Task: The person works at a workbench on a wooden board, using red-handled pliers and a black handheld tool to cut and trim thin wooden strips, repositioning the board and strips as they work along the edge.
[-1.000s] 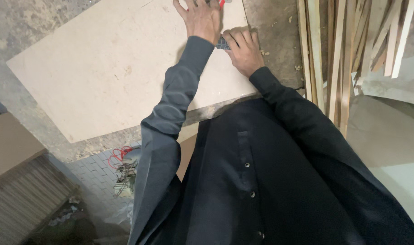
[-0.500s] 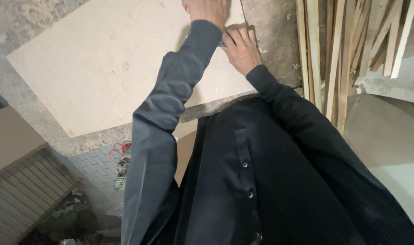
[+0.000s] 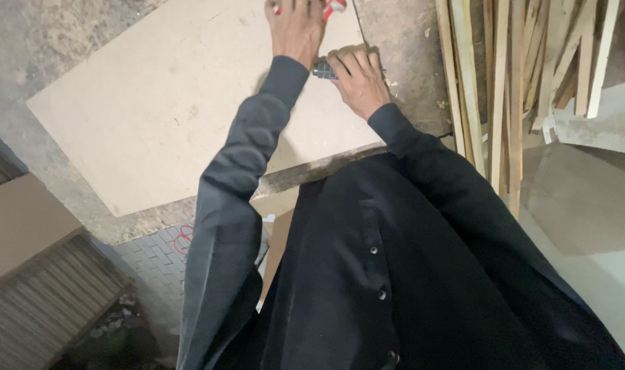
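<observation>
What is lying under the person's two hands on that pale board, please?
The left hand presses flat on the pale board, a red object showing beside it. The right hand grips a dark tool; its working end is covered by the fingers.

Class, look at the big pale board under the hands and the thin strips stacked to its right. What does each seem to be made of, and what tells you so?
Pale board: probably fibreboard or similar pressed sheet; matt, even beige face without visible grain. Thin strips: apparently raw sawn wood; light, unpainted, with streaky grain and rough edges.
</observation>
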